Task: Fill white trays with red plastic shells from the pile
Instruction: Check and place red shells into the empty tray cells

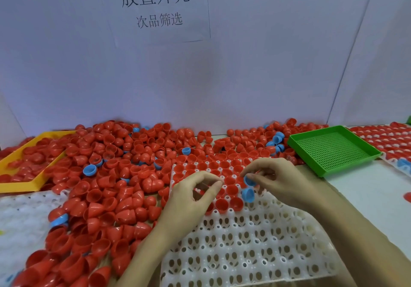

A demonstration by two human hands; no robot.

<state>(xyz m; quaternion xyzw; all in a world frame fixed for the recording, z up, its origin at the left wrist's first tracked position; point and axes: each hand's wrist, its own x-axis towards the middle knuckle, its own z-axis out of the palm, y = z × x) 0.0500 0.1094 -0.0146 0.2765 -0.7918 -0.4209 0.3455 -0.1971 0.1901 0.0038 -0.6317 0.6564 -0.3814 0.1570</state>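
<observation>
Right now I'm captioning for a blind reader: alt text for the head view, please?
Two hands work over a white tray whose far rows hold red shells; the right hand pinches a blue shell, the left hand curls beside it. A red pile lies left, a green tray right.

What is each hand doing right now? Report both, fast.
Left hand: fingers curled over the white tray; whether it holds anything cannot be told.
Right hand: pinching a blue shell.
</observation>
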